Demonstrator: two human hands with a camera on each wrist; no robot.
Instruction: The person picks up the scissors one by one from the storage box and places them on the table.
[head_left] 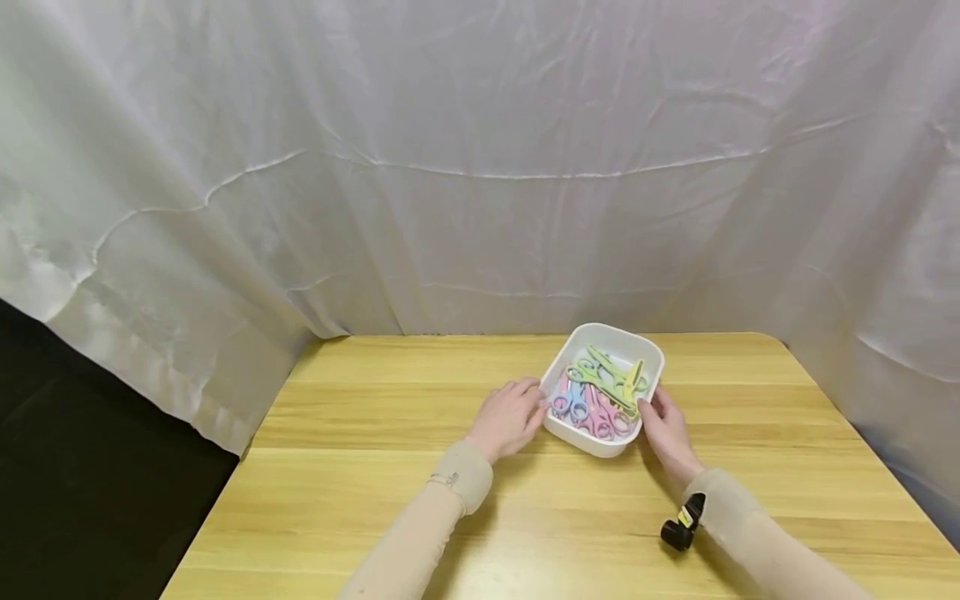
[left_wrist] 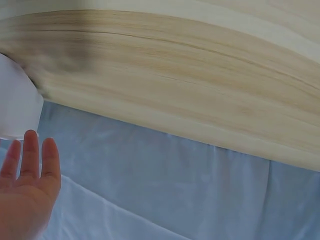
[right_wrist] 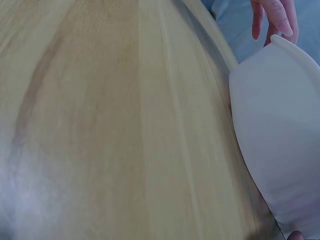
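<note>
A white plastic bin point(head_left: 576, 440) with rounded corners stands toward the back of the wooden table. Inside lie several pairs of scissors point(head_left: 602, 382) with pastel green, yellow, blue and pink handles. At the bin's left wall is my left hand point(head_left: 510, 417), its thumb by the rim; the left wrist view shows its fingers point(left_wrist: 31, 157) straight and spread beside the white wall. My right hand point(head_left: 670, 433) holds the bin at its right front corner, thumb at the rim and fingers along the outside. Only a fingertip of it appears at the bottom of the right wrist view.
The wooden table point(head_left: 360, 500) reaches back to a pale hanging curtain point(head_left: 480, 217). A small black device point(head_left: 681, 527) is strapped at the right sleeve cuff. Dark material point(head_left: 90, 467) fills the area left of the table.
</note>
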